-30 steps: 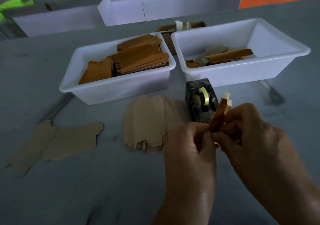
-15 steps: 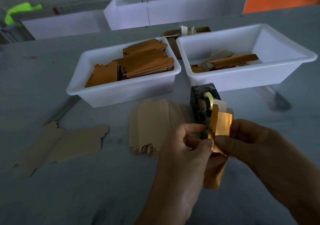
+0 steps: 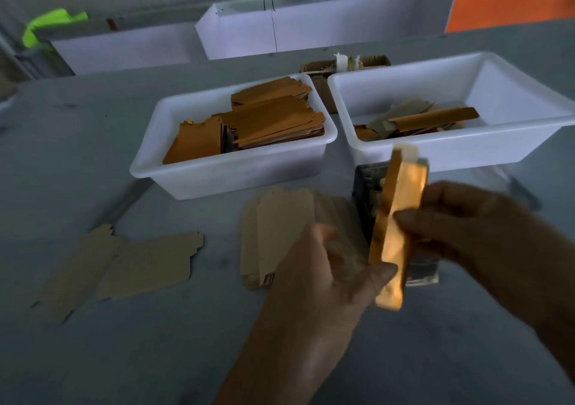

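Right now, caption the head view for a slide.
Right hand grips a gold carton, left hand touching it, before white bins.

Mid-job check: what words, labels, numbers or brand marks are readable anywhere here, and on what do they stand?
No text can be read.
The orange carton held in the right hand: plain glossy face, motion-blurred.
The tape dispenser behind it: too dark and blurred to tell any marking.
The left white bin, the right white bin and the flat cardboard blanks: no print visible.

Two white tubs, one tape dispenser, one orange carton, two loose blanks, one blank stack
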{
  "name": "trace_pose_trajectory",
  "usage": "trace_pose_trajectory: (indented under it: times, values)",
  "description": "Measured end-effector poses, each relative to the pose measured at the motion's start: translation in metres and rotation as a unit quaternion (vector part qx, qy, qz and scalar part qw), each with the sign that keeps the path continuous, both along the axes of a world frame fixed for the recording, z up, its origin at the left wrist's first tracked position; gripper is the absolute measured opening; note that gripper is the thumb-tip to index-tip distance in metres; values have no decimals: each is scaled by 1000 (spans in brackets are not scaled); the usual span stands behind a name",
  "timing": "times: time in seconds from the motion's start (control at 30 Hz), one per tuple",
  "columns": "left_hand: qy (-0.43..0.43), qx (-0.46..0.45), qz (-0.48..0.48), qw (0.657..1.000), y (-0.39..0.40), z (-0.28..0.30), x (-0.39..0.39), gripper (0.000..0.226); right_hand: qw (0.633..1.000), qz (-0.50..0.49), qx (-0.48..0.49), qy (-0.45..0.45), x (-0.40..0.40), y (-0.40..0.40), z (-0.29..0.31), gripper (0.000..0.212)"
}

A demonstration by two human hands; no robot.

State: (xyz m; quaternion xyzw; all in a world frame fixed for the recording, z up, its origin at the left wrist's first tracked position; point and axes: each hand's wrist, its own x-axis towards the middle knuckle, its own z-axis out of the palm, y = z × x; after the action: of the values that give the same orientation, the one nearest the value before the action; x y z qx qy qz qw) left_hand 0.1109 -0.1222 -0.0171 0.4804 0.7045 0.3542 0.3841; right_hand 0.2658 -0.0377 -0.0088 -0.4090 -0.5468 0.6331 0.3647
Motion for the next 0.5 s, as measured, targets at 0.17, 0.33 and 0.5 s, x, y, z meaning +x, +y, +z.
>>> trace_pose_trajectory:
  times: [0.17,0.33,0.5]
  values:
    - [328,77,92,937,-4,-26,-28,39,979,-178,-35,92,2,103,19,7]
    - [374,26,59,925,-5,-47,-40,41,968,-241,-32,60,11,133,13,8]
    - [333,69,58,939,-6,-54,-34,32,991,-75,114,0,-6,38,0,25]
